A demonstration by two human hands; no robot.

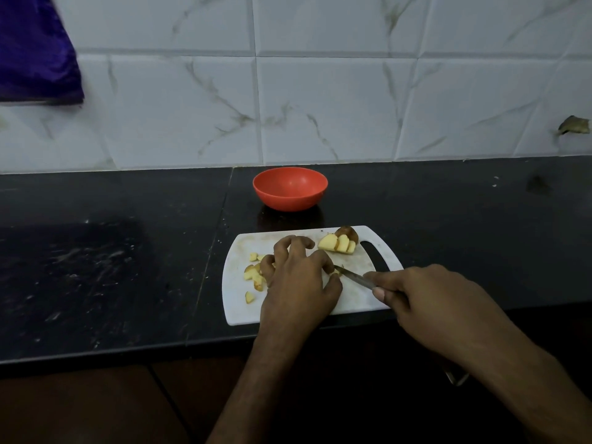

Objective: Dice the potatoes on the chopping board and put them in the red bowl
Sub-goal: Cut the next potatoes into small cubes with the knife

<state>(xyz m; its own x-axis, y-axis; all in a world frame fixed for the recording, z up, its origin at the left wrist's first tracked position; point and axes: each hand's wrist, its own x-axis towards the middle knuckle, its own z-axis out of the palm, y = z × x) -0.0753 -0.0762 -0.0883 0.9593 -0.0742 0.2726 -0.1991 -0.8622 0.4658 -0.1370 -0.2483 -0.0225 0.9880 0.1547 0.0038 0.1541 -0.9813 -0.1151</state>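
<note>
No writing can be read anywhere. The white chopping board (pixel 307 312) lies on the black desk (pixel 96 267), its long axis running left-right. At its far edge sit sliced potatoes (pixel 339 243); diced pieces (pixel 253 277) lie at its left. The left hand (pixel 298 280), fingers curled, presses a potato piece down mid-board. The right hand (pixel 426 299) grasps a knife (pixel 352 276) pointing left. The red bowl (pixel 290 187) stands beyond the board, holding nothing.

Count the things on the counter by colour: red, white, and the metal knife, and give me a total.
Red: 1, the red bowl
White: 1, the chopping board
Metal: 1, the knife, in the grip of the right hand
Total: 3
Potato pieces not counted; some are hidden under the left hand.
</note>
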